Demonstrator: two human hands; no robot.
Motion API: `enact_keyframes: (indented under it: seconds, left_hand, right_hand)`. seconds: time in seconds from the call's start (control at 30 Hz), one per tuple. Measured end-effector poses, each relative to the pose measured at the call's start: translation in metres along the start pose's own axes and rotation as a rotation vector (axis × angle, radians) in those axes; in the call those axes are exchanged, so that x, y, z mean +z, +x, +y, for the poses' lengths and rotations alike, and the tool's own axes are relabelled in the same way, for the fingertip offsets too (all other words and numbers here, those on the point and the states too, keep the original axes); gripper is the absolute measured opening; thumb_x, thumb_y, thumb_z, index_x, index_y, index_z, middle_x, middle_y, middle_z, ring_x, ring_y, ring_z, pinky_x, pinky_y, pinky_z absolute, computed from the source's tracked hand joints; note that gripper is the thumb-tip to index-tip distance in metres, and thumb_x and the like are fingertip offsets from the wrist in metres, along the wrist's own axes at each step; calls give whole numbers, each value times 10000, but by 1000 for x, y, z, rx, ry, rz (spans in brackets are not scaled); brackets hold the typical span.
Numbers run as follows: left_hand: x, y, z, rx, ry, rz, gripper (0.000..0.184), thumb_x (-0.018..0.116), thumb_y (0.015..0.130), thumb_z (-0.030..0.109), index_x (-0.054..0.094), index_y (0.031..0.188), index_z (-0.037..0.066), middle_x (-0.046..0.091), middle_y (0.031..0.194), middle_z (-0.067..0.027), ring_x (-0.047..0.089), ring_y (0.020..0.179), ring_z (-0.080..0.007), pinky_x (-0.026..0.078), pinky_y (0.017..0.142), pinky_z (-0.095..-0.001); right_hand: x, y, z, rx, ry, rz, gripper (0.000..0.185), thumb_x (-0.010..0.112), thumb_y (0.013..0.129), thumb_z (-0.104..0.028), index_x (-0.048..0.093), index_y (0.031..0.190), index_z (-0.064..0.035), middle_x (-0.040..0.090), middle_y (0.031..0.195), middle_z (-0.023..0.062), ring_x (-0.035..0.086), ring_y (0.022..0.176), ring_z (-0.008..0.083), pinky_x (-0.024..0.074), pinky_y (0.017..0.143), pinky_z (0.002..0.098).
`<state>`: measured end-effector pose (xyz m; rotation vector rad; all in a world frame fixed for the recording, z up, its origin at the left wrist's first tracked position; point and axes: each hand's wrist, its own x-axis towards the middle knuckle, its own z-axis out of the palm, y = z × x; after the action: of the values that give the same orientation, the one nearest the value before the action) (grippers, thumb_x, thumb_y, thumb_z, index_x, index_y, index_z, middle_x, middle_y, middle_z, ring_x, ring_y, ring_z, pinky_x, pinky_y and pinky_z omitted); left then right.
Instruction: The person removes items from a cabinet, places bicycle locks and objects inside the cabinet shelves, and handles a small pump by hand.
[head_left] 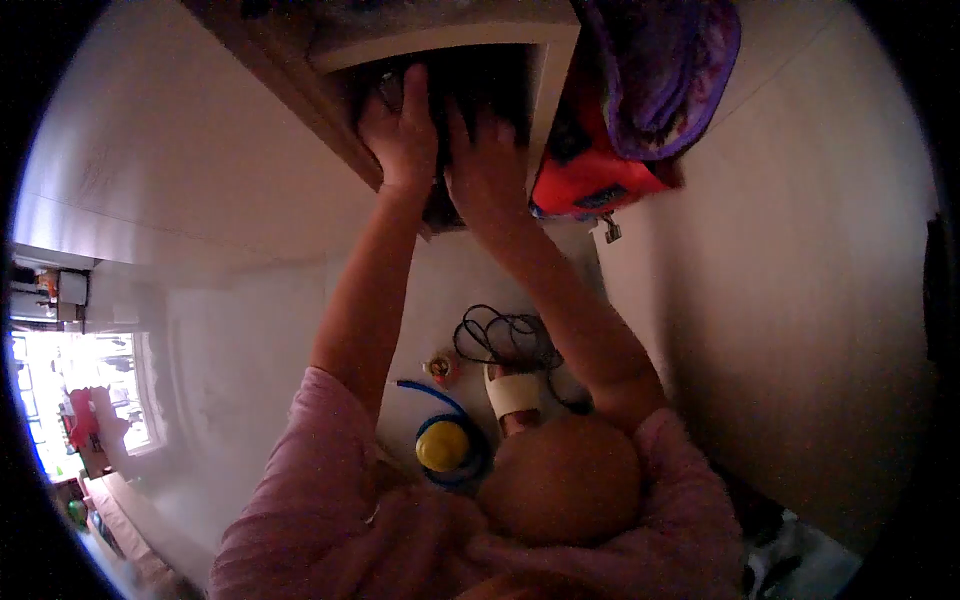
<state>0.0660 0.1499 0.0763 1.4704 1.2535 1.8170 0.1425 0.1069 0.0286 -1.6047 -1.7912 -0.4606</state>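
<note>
Both my hands reach into a dark opening in a pale wooden cabinet [545,110] at the top of the head view. My left hand [398,140] is on the left side of the opening, its thumb pointing up. A small greyish object [391,92] shows between the thumb and the curled fingers; its kind is too dim to make out. Beside it, my right hand [487,165] extends deeper, fingers stretched forward and slightly apart. The fingertips fade into shadow, and nothing is visible in that hand. What lies inside the opening is hidden by darkness.
A red bag [600,180] and a purple-edged cloth [665,90] hang right of the cabinet. On the floor are a coiled black cable [500,335], a blue hose [440,390], a yellow round object [441,446] and a small roll [439,368]. My sandalled foot [515,395] stands there.
</note>
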Motion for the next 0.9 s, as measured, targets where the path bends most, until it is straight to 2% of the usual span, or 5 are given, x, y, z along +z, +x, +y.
enact_keyframes:
  seconds: [0.17,0.53,0.7,0.77,0.9]
  left_hand:
    - [4,22,-20,68,374,-99,348,582,790,294,551,901,-35,600,902,-181,561,857,-301,411,778,-350]
    - [5,6,-46,50,156,-114,443,459,845,136,308,1230,-25,330,1282,-225,341,1165,-362,283,962,-386]
    - [-19,-18,-32,635,1015,-88,457,437,825,102,322,1242,-46,215,1372,-172,247,1243,-345,192,1020,-441]
    - [-30,-19,0,741,1228,-354,462,450,804,130,371,1225,-43,264,1360,-154,258,1250,-311,172,1029,-447]
    - [-57,-9,-1,1034,1533,-648,442,464,771,198,477,1175,19,395,1287,-112,286,1243,-249,145,1044,-414]
  right_hand:
    - [25,24,2,45,24,-179,521,598,672,-247,452,1157,-125,514,1035,132,450,914,323,444,679,469]
    - [44,14,3,59,-17,-71,419,519,723,-245,471,1112,-96,515,973,143,444,902,318,411,626,485]
    - [28,8,2,57,112,-113,374,506,745,-197,487,1096,-69,500,986,173,461,908,328,411,684,466]
    - [1,15,-4,59,171,-213,318,472,800,-127,493,1099,-23,475,1084,225,482,954,364,403,815,448]
    - [11,8,-2,91,177,-215,290,466,797,-108,529,1072,-43,492,1056,226,465,985,347,405,810,457]
